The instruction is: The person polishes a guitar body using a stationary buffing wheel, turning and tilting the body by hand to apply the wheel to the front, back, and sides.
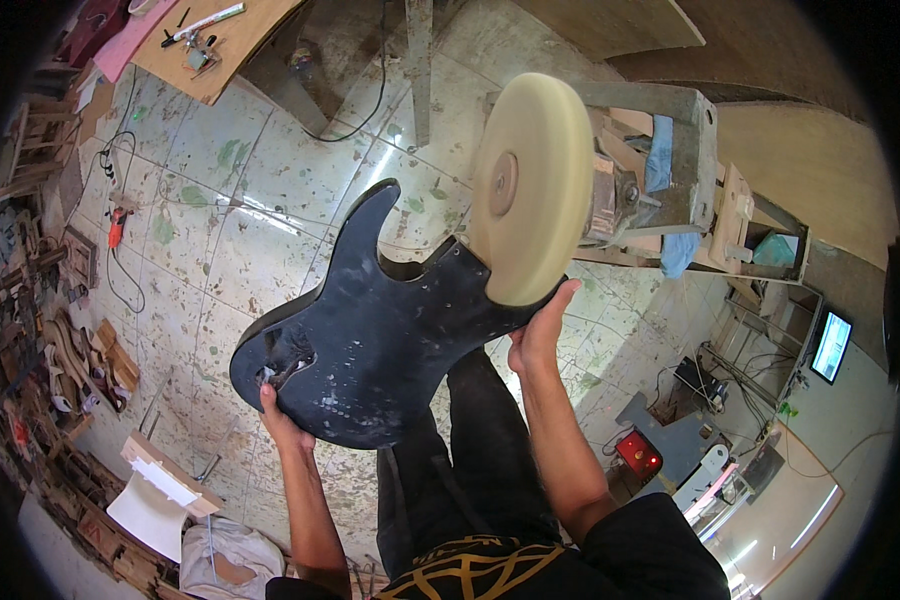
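A dark blue-black guitar body [380,330] with dusty pale smears is held up in front of me, its horn pointing up. My left hand [282,418] grips its lower left edge near a routed cavity. My right hand [538,335] holds its right edge. That edge sits against a cream-coloured round buffing wheel [530,190], which is mounted on a motor stand [670,170].
A paint-spattered tiled floor [230,230] lies below, with a cable and a power strip [110,165] at left. A wooden bench [225,50] with tools stands at top left. Wooden parts are piled along the left wall. A screen [830,345] and a red device [638,452] are at right.
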### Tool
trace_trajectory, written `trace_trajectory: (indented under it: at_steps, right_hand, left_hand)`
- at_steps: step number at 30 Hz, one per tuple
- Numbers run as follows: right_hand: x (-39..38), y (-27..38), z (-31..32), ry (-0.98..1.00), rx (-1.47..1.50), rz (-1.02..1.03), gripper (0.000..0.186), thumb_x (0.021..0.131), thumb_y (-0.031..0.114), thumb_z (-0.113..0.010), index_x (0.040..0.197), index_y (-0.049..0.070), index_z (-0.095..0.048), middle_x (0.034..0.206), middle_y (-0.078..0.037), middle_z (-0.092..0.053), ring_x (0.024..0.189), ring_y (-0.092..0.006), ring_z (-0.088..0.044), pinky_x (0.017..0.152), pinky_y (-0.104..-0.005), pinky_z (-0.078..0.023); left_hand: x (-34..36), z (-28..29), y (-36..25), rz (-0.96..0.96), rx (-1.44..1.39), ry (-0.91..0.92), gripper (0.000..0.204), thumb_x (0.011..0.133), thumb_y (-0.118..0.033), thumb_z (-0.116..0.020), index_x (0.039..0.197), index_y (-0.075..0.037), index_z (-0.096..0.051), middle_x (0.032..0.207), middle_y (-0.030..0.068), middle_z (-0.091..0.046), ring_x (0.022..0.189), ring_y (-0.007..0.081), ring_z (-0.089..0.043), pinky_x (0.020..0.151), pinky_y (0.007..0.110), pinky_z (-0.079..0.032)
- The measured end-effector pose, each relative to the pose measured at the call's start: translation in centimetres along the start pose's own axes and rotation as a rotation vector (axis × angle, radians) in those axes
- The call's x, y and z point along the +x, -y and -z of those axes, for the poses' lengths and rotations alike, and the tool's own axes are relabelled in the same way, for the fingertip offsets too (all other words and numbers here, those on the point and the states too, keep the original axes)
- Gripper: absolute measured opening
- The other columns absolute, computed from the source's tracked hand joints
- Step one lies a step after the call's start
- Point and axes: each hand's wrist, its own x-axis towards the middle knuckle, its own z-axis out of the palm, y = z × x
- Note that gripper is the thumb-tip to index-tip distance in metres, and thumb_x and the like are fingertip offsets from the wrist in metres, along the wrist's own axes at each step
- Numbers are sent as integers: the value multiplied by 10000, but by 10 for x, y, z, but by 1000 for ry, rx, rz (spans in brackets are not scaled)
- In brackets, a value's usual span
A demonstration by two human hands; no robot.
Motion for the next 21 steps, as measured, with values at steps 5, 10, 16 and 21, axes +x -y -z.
trace_trajectory:
  at_steps: [5,10,16,21]
  right_hand:
    - [-1,3,-2,-75,-45,1,783,886,750,-258,1249,97,-492,934,5,-607,539,-74,-469,402,-217,-325]
    - [5,5,5,-103,-68,17,775,888,748,-260,1213,92,-515,844,22,-591,466,-67,-375,379,-216,-266]
    - [1,11,1,-33,-75,28,826,887,746,-269,1348,73,-403,1244,-78,-541,927,-149,-577,620,-284,-487]
    - [6,2,9,12,-41,1,825,889,740,-269,1372,79,-372,1298,-91,-514,1024,-184,-582,693,-319,-526]
  left_hand:
    - [-5,2,11,-17,-26,-45,670,823,-455,-639,1299,-22,-453,1180,188,-590,991,333,-637,858,442,-544]
    - [-18,-5,19,-44,-11,-53,667,829,-471,-628,1289,-15,-468,1179,187,-593,999,332,-636,875,450,-533]
    - [-19,4,27,-11,-6,-49,678,839,-520,-599,1304,-44,-472,1218,180,-584,1059,332,-611,921,455,-501]
    - [-18,0,9,-10,71,-61,684,847,-552,-574,1334,-86,-461,1266,166,-563,1101,331,-591,952,460,-477]
